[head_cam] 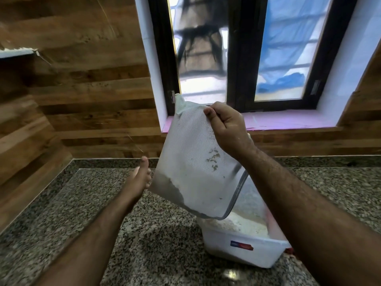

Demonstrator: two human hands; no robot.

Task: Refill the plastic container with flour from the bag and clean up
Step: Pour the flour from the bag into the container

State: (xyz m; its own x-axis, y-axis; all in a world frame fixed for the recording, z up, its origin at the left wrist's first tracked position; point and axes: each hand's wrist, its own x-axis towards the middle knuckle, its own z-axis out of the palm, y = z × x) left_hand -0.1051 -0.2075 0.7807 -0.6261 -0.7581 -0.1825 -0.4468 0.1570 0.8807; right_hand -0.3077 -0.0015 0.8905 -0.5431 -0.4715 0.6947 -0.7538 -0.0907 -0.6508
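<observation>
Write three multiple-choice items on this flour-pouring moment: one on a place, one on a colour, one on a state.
1. Where is the bag?
A. Flat on the counter
B. Held above the container
C. On the window sill

2. What colour is the sill?
A. Pink
B. Green
C. Black

3. How is the bag held?
A. Upright, mouth up
B. Folded shut
C. Upended, mouth down

Answers:
1. B: the right hand pinches the bag's raised end while its mouth hangs over the container on the counter.
2. A: the ledge under the window shows pink.
3. C: the open rim points down at the flour, and the left hand is at the bag's lower edge.
</observation>
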